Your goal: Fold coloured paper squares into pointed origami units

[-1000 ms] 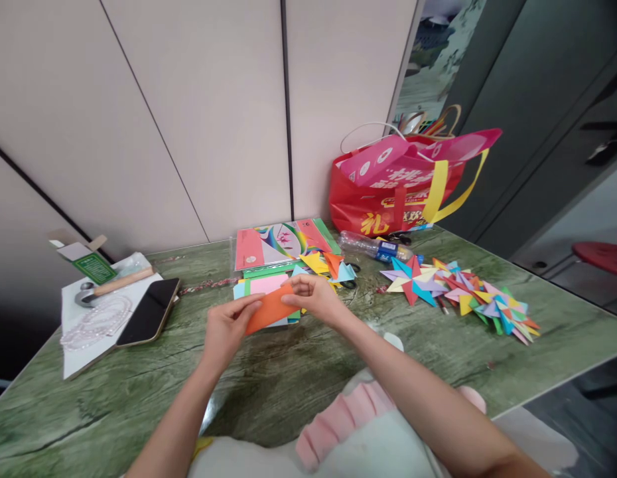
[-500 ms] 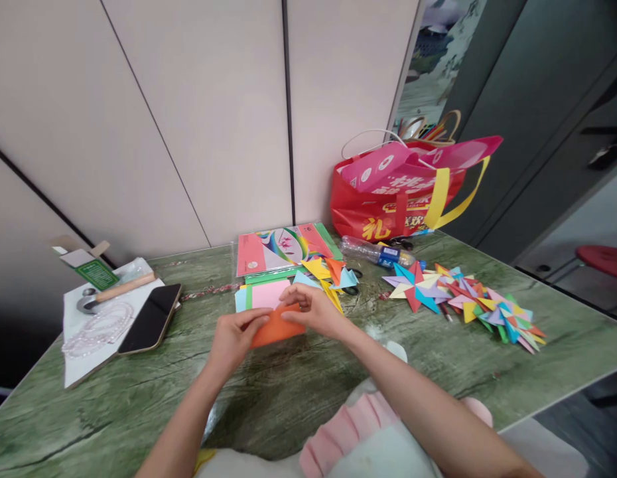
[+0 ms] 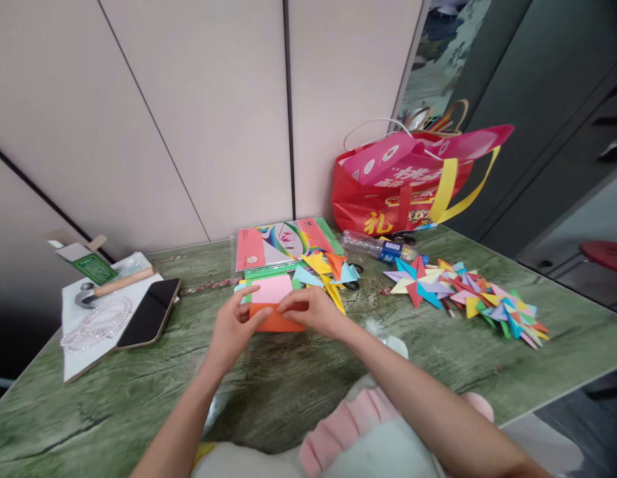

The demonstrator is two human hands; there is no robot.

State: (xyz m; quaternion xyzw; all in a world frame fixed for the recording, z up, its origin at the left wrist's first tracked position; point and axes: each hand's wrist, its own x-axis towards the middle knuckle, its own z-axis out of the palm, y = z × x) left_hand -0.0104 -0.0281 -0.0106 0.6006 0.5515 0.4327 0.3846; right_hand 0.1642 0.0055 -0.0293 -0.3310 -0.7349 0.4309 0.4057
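Observation:
An orange sheet of paper [image 3: 278, 322], folded into a strip-like rectangle, is held between both hands above the table's front middle. My left hand [image 3: 235, 323] pinches its left end, thumb in front and fingers behind. At the upper right edge, my right hand [image 3: 313, 311] grips the paper with thumb and fingers. Just behind lie pink sheets [image 3: 271, 288] over green and blue ones. To their right are small folded paper pieces [image 3: 318, 264] in yellow, orange and light blue, partly covering black-handled scissors [image 3: 357, 269].
Several folded paper stars [image 3: 418, 281] lie on the right of the green table [image 3: 154, 415]. A plastic bottle [image 3: 383, 248] rests before a red bag [image 3: 388, 199]. Paper packs [image 3: 259, 249] lie by the wall. At left are a phone [image 3: 150, 312], a hammer [image 3: 122, 284], beads and a small box.
The orange paper has turned from a slant to nearly level. My left hand's fingers have reached up behind its left end, while the right hand stays at the right edge.

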